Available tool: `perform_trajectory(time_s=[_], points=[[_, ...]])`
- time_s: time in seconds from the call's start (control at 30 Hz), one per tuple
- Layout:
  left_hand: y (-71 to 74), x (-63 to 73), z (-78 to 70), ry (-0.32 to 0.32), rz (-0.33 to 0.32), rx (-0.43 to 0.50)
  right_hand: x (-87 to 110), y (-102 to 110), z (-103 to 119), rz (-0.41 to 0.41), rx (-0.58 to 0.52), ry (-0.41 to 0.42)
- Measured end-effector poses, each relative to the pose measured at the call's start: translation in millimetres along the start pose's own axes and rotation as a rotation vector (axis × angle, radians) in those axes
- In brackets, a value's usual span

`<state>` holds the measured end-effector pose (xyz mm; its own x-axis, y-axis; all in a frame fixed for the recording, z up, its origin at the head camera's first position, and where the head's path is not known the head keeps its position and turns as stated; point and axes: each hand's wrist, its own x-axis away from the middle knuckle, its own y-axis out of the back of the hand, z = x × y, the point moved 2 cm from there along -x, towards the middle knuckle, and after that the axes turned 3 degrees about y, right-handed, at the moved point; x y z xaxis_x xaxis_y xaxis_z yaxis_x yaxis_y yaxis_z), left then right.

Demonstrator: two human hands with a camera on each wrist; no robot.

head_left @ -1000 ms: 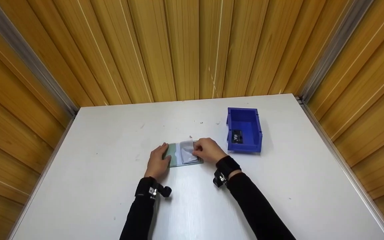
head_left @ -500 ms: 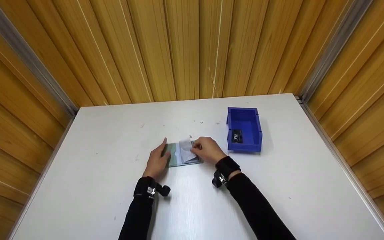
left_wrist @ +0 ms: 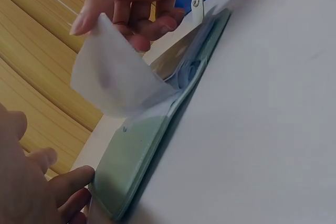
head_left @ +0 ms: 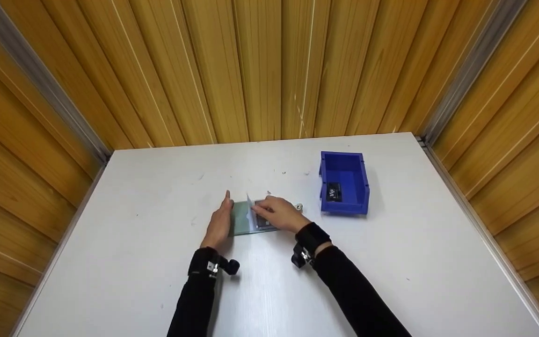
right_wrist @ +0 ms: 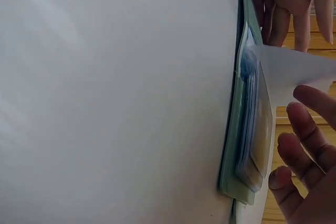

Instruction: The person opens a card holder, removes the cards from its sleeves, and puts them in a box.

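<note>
A green card holder [head_left: 240,220] lies spread on the white table, a stack of clear sleeves [right_wrist: 251,124] on its right half. One translucent sleeve [left_wrist: 118,74] stands raised near the fold, its free edge at the fingertips of my right hand [head_left: 276,213], which pinches it. Under that hand a dark card [head_left: 262,222] shows in the stack. My left hand [head_left: 218,227] rests at the holder's left edge with its fingers extended, fingertips touching the green cover [left_wrist: 126,156] in the left wrist view. Beyond the right hand pokes out a snap strap [left_wrist: 197,9].
A blue bin [head_left: 344,161] stands to the right of the holder, with a black card marked "Vip" [head_left: 333,192] inside it. Wood-patterned panels [head_left: 260,70] enclose the table's back and sides.
My right hand has moved left, lifting the sleeve from the right half to nearly upright and uncovering the dark card. My left hand has slid slightly off the cover toward its left edge.
</note>
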<state>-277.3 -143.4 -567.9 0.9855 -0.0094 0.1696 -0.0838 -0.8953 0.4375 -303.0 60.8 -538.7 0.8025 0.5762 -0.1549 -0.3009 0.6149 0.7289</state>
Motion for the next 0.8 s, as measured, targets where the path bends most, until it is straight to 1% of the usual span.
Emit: perform_trajectory(time_s=[0.1, 0.13, 0.2, 0.33, 0.43, 0.6, 0.8], points=[[-0.1, -0.5, 0.4, -0.019, -0.007, 0.004, -0.6, -4.8, 1.2, 0.041, 0.044, 0.016], [-0.1, -0.4, 0.3, -0.033, -0.011, -0.009, -0.3, -6.2, 1.3, 0.056, 0.064, 0.018], [-0.4, -0.1, 1.1, -0.057, -0.022, -0.052, 0.7, -8.3, 1.5, 0.086, 0.091, 0.001], [-2.5, 0.5, 4.1, -0.108, -0.034, -0.17, 2.4, -10.0, 1.9, 0.124, 0.112, -0.046], [-4.1, 0.6, 5.3, -0.137, -0.037, -0.213, 2.9, -9.6, 2.0, 0.135, 0.122, -0.075], [-4.5, 1.3, 5.1, -0.16, -0.039, -0.228, 3.5, -8.8, 1.4, 0.145, 0.141, -0.082], [-4.3, 1.7, 3.3, -0.179, -0.044, -0.271, 6.0, -3.1, -2.0, 0.113, 0.169, -0.088]])
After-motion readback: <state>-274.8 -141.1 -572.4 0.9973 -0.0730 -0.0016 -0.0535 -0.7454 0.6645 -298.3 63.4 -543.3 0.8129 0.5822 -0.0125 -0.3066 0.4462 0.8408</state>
